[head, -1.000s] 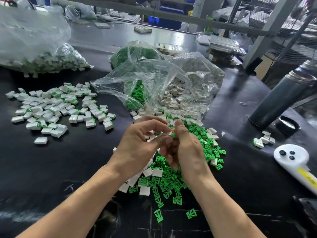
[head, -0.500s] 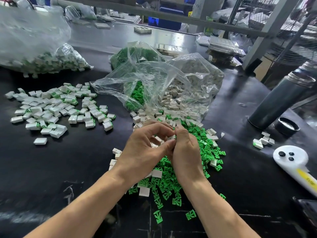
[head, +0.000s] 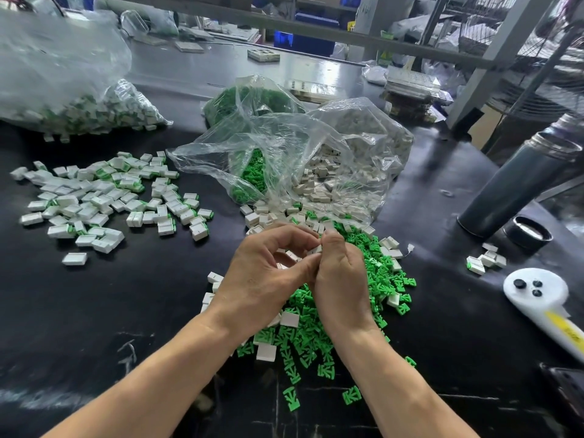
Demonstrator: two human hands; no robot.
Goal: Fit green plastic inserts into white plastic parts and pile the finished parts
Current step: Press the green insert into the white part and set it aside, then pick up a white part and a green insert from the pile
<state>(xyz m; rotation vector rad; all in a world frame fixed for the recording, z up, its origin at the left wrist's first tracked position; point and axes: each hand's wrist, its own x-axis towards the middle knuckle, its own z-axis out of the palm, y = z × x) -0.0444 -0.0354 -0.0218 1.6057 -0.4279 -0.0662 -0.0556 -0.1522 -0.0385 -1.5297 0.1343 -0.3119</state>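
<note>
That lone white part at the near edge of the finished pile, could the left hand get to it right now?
Probably, but not at once: the table between the left hand and the lone white part looks bare, yet that hand and the right hand are pinching a small white piece.

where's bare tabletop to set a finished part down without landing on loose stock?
Free: the dark table between the finished pile and the left hand; also between the green inserts and the white handheld device. Crowded: under both hands, and at the open bag mouth.
</note>
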